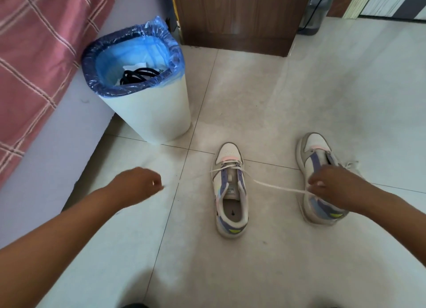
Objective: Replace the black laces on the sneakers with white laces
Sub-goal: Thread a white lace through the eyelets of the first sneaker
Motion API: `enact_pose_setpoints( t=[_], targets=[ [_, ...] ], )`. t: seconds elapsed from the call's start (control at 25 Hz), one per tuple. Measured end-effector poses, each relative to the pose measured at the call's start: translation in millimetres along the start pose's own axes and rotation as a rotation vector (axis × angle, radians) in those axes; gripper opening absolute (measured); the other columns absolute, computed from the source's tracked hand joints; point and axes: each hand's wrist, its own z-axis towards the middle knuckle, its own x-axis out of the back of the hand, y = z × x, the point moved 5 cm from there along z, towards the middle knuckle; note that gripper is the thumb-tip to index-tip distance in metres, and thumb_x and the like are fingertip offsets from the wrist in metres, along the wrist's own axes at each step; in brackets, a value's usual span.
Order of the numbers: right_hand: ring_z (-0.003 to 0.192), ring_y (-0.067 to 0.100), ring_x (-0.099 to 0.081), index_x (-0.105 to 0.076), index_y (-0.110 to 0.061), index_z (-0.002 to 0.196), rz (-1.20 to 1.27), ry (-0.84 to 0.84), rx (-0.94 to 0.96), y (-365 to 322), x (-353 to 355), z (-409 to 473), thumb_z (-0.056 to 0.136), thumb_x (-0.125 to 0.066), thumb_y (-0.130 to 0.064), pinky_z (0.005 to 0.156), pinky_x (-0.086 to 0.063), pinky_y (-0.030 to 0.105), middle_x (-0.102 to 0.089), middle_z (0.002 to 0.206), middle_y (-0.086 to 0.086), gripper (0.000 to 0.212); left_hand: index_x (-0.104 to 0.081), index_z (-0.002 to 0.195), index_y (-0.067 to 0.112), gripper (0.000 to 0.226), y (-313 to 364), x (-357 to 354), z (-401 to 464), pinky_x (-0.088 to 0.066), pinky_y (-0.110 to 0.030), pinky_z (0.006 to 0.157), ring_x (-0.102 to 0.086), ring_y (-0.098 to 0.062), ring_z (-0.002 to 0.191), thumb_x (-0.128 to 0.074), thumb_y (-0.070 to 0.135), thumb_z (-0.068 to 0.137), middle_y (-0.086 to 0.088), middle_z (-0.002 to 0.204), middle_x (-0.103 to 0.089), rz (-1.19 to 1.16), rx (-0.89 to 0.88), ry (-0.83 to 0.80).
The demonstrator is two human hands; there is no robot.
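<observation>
Two white, grey and purple sneakers stand on the tiled floor. The left sneaker (231, 192) has a white lace (276, 187) threaded through its front eyelets. One end of that lace runs taut to the right, where my right hand (334, 187) pinches it above the right sneaker (317, 160). My left hand (138, 183) hovers left of the left sneaker with its fingers curled; a faint thin lace end leads from the shoe toward it, too blurred to tell whether the hand holds it. Black laces (136, 75) lie inside the bin.
A white waste bin (152, 114) with a blue liner stands at the left, beside a bed with a pink checked cover (34, 54). A brown wooden cabinet (237, 15) and a water bottle (318, 8) stand at the back. More white lace lies by the right sneaker's far side.
</observation>
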Motion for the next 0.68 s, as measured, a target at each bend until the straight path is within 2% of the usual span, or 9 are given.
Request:
enact_pose_setpoints(
  t=[0.04,0.08,0.16,0.2,0.28,0.4,0.48,0.56,0.68],
  targets=[
    [0.096,0.024,-0.057,-0.066,-0.021,0.081,0.03,0.066,0.064,-16,1,15,0.093,-0.051,-0.027,0.089,-0.042,0.032,-0.06,0.094,0.003,0.021,-0.065,0.092,0.022,0.026,5,-10,4,-0.04,-0.024,0.072,-0.06,-0.014,0.092,-0.05,0.042,0.094,0.006,0.098,-0.065,0.112,-0.03,-0.082],
    [0.104,0.023,-0.056,-0.068,-0.017,0.096,0.125,0.12,0.119,-34,2,30,0.094,-0.051,-0.028,0.091,-0.04,0.03,-0.061,0.105,0.004,0.02,-0.064,0.089,0.018,0.03,12,-16,9,-0.038,-0.025,0.073,-0.058,-0.017,0.094,-0.048,0.043,0.094,0.003,0.097,-0.063,0.139,-0.038,-0.132],
    [0.105,0.021,-0.055,-0.063,-0.013,0.109,0.284,0.123,0.17,-72,-3,60,0.095,-0.052,-0.03,0.082,-0.037,0.025,-0.061,0.112,0.003,0.025,-0.05,0.069,0.013,0.041,38,-16,28,-0.037,-0.027,0.071,-0.053,-0.023,0.086,-0.042,0.042,0.097,-0.001,0.079,-0.053,0.047,-0.054,-0.082],
    [0.101,0.021,-0.055,-0.06,-0.012,0.106,0.347,0.082,0.156,-87,-9,73,0.094,-0.053,-0.032,0.078,-0.036,0.025,-0.061,0.108,0.004,0.025,-0.041,0.063,0.014,0.045,55,-13,41,-0.036,-0.029,0.07,-0.05,-0.024,0.083,-0.039,0.041,0.099,-0.001,0.073,-0.046,-0.043,-0.072,-0.008],
    [0.085,0.021,-0.054,-0.055,-0.012,0.09,0.457,-0.004,0.082,-102,-25,96,0.092,-0.057,-0.035,0.069,-0.034,0.027,-0.057,0.09,0.005,0.024,-0.037,0.061,0.015,0.047,89,-8,67,-0.035,-0.03,0.068,-0.052,-0.028,0.082,-0.037,0.043,0.099,-0.004,0.07,-0.046,-0.243,-0.082,0.081],
    [0.055,0.016,-0.04,-0.046,-0.01,0.06,0.509,-0.074,0.001,-104,-36,109,0.089,-0.061,-0.038,0.054,-0.029,0.027,-0.044,0.059,0.003,0.043,-0.052,0.08,0.009,0.042,126,-11,95,-0.038,-0.031,0.069,-0.059,-0.03,0.092,-0.047,0.049,0.093,-0.011,0.089,-0.061,-0.41,-0.022,0.077],
    [0.053,0.016,-0.04,-0.046,-0.01,0.055,0.499,-0.106,-0.001,-103,-37,110,0.089,-0.059,-0.039,0.054,-0.03,0.026,-0.045,0.056,0.004,0.047,-0.056,0.101,0.008,0.04,136,-14,103,-0.041,-0.031,0.075,-0.058,-0.027,0.099,-0.054,0.046,0.09,-0.008,0.099,-0.06,-0.404,0.03,0.061],
    [0.055,0.015,-0.042,-0.048,-0.011,0.055,0.522,-0.145,0.021,-102,-39,106,0.09,-0.058,-0.038,0.053,-0.032,0.024,-0.048,0.058,0.004,0.046,-0.055,0.106,0.009,0.039,138,-16,106,-0.043,-0.033,0.081,-0.058,-0.027,0.102,-0.056,0.044,0.089,-0.009,0.107,-0.061,-0.393,0.045,0.038],
    [0.053,0.015,-0.045,-0.048,-0.011,0.058,0.515,-0.204,0.057,-96,-41,102,0.09,-0.058,-0.041,0.052,-0.035,0.022,-0.051,0.059,0.006,0.045,-0.054,0.101,0.007,0.044,140,-21,104,-0.043,-0.031,0.076,-0.056,-0.026,0.088,-0.05,0.05,0.092,-0.01,0.088,-0.058,-0.4,0.002,-0.098]
  ],
)
